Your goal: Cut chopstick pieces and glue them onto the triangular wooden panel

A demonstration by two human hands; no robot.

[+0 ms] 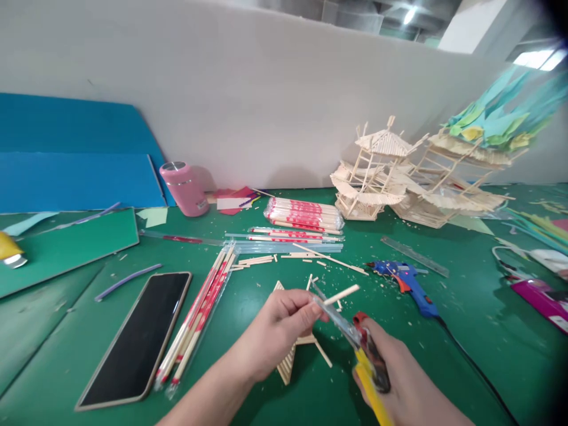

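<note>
My left hand [278,325] pinches a short wooden stick [341,294] between thumb and fingers above the green table. My right hand [394,373] grips yellow-and-red handled cutters [361,349]; their metal blades reach up to the stick. Under my left hand lies a small flat piece built of glued sticks [290,355]. Cut stick bits and wood crumbs [306,257] lie scattered just beyond it.
A phone [137,337] lies face up at the left beside wrapped chopsticks [199,310]; more packs [304,214] lie further back. A blue glue gun [408,283], clear ruler [415,256], pink cup [184,188], stick pavilion models [390,177] and blue boards [75,165] surround the work spot.
</note>
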